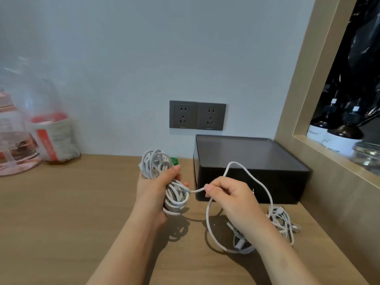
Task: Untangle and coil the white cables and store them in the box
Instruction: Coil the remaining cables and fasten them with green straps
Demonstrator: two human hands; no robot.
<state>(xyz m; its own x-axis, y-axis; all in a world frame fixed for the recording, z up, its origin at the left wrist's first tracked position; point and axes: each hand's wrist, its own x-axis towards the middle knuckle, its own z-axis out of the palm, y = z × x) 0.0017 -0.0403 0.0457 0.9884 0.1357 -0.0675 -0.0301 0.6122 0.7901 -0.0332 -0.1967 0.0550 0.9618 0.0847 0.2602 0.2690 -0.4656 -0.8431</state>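
Note:
My left hand grips a thick coil of white cable held upright above the wooden desk. A loose strand runs from the coil to my right hand, which pinches it between thumb and fingers; the strand loops up over the black box and down to the desk. A second tangle of white cables lies on the desk at the right, in front of the box. More plugs and cable lie under my right wrist. The box is closed.
Two grey wall sockets sit above the box. A plastic bag and a pink-lidded clear jug stand at the back left. A wooden shelf frame with dark bottles borders the right side.

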